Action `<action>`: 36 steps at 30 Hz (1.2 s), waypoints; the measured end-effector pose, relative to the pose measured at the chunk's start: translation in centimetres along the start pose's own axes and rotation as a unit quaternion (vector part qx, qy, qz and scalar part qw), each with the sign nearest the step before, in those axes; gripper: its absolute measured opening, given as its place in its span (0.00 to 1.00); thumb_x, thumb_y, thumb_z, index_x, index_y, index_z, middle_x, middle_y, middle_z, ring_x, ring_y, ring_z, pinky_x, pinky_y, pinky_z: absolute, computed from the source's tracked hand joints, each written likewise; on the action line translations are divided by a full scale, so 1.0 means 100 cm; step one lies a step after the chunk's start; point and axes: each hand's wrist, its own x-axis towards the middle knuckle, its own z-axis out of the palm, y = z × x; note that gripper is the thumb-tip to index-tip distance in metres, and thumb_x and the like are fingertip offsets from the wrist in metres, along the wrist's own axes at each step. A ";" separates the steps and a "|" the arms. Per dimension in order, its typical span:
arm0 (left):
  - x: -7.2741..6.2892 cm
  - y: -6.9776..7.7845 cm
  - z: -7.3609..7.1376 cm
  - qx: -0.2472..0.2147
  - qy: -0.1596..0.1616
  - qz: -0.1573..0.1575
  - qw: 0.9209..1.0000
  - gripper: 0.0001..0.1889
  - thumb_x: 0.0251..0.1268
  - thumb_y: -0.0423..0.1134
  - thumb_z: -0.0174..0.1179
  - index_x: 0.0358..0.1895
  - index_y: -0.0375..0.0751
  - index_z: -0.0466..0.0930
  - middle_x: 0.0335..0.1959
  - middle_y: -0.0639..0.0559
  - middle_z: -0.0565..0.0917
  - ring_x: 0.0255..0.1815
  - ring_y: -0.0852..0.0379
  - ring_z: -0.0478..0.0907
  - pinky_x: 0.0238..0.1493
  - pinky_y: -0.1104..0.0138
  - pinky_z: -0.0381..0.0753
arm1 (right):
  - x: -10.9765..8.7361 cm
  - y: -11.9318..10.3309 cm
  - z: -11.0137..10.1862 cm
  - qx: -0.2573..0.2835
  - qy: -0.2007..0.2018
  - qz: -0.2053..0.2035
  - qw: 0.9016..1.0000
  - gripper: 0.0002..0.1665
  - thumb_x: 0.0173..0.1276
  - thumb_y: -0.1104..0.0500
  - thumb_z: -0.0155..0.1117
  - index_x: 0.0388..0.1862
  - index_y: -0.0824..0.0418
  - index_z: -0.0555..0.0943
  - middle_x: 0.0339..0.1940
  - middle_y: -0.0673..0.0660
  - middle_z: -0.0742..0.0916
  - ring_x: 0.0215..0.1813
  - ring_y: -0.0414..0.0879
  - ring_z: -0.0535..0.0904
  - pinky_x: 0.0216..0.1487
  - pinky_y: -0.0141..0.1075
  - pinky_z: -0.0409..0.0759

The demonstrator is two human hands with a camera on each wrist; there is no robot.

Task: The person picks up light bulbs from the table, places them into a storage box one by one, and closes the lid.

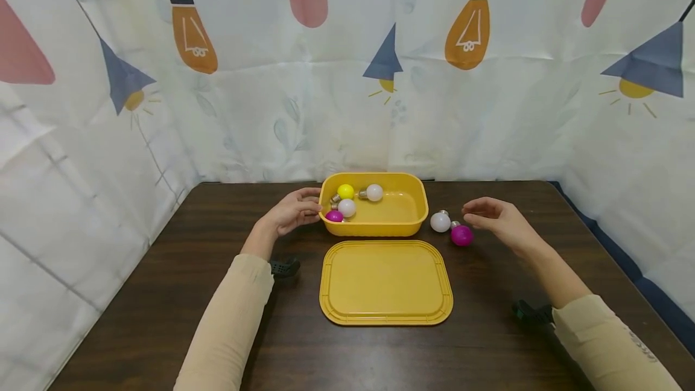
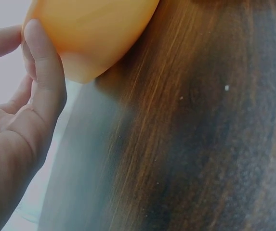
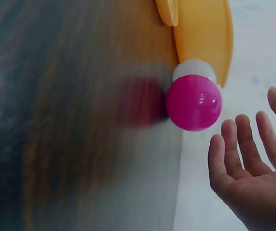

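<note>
A yellow plastic container [image 1: 402,229] stands at the back of the table. Several bulbs lie inside it: a yellow bulb [image 1: 345,192], a white bulb [image 1: 374,192], another white bulb [image 1: 346,207] and a magenta bulb [image 1: 333,216]. At its left end my left hand [image 1: 295,211] grips the rim between thumb and fingers. My right hand [image 1: 498,222] is over the table with nothing in it, fingers loosely bent. Just left of it a magenta bulb [image 1: 461,235] and a white bulb [image 1: 440,221] lie side by side, right of the container.
In front of the container lies a flat yellow lid [image 1: 387,282]. The dark wooden table [image 1: 380,358] ends at the back against a white printed curtain [image 1: 347,119], which also hangs at both sides.
</note>
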 end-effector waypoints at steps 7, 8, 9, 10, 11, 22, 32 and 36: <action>-0.001 0.003 0.002 0.000 0.003 -0.003 1.000 0.32 0.74 0.26 0.57 0.77 0.34 0.57 0.63 0.31 0.73 0.45 0.51 0.83 0.49 0.65 0.86 | -0.003 0.005 -0.001 -0.007 -0.006 0.016 1.000 0.31 0.76 0.51 0.66 0.67 0.70 0.73 0.65 0.69 0.78 0.53 0.39 0.81 0.57 0.38 0.82; -0.001 0.003 0.002 -0.002 0.003 -0.004 1.000 0.31 0.74 0.26 0.57 0.77 0.34 0.57 0.64 0.30 0.73 0.45 0.51 0.83 0.48 0.65 0.86 | -0.003 0.006 -0.001 -0.008 -0.007 0.018 1.000 0.32 0.76 0.51 0.67 0.68 0.70 0.73 0.65 0.69 0.78 0.53 0.39 0.81 0.57 0.38 0.82; 0.000 0.003 0.002 -0.003 0.003 -0.004 1.000 0.31 0.74 0.26 0.57 0.77 0.34 0.57 0.64 0.30 0.73 0.45 0.51 0.83 0.48 0.65 0.86 | -0.003 0.006 -0.002 -0.008 -0.007 0.020 1.000 0.32 0.76 0.51 0.67 0.68 0.71 0.72 0.65 0.70 0.78 0.53 0.39 0.81 0.57 0.38 0.82; 0.000 0.002 0.002 -0.004 0.003 -0.004 1.000 0.31 0.74 0.25 0.57 0.77 0.34 0.57 0.64 0.30 0.73 0.44 0.51 0.83 0.48 0.65 0.86 | -0.004 0.007 -0.002 -0.007 -0.009 0.023 1.000 0.33 0.75 0.51 0.67 0.68 0.71 0.72 0.65 0.70 0.77 0.53 0.39 0.80 0.57 0.39 0.82; 0.000 0.002 0.002 -0.003 0.002 -0.003 1.000 0.32 0.74 0.26 0.56 0.77 0.34 0.57 0.64 0.30 0.72 0.44 0.52 0.82 0.48 0.65 0.86 | -0.004 0.007 -0.002 -0.005 -0.011 0.025 1.000 0.34 0.75 0.51 0.67 0.68 0.72 0.71 0.66 0.70 0.77 0.53 0.39 0.80 0.57 0.40 0.83; 0.000 0.001 0.001 0.002 0.000 0.004 1.000 0.32 0.75 0.26 0.56 0.77 0.33 0.56 0.63 0.31 0.73 0.43 0.53 0.83 0.49 0.65 0.86 | -0.001 0.015 0.002 -0.008 -0.038 0.060 0.997 0.38 0.72 0.52 0.71 0.69 0.72 0.68 0.67 0.72 0.75 0.62 0.60 0.76 0.56 0.42 0.84; 0.001 0.001 0.001 -0.001 -0.003 0.003 1.000 0.32 0.75 0.26 0.56 0.77 0.32 0.55 0.62 0.32 0.73 0.41 0.55 0.82 0.48 0.66 0.86 | -0.001 0.016 0.005 -0.028 -0.051 0.057 0.997 0.37 0.71 0.52 0.72 0.68 0.70 0.69 0.65 0.69 0.77 0.63 0.61 0.75 0.56 0.40 0.82; 0.000 0.001 0.000 0.002 -0.005 0.003 1.000 0.32 0.75 0.26 0.56 0.78 0.32 0.55 0.61 0.32 0.73 0.41 0.55 0.82 0.49 0.65 0.86 | 0.000 0.018 0.007 -0.040 -0.057 0.050 0.996 0.35 0.69 0.52 0.73 0.67 0.68 0.72 0.64 0.68 0.78 0.63 0.62 0.75 0.62 0.48 0.78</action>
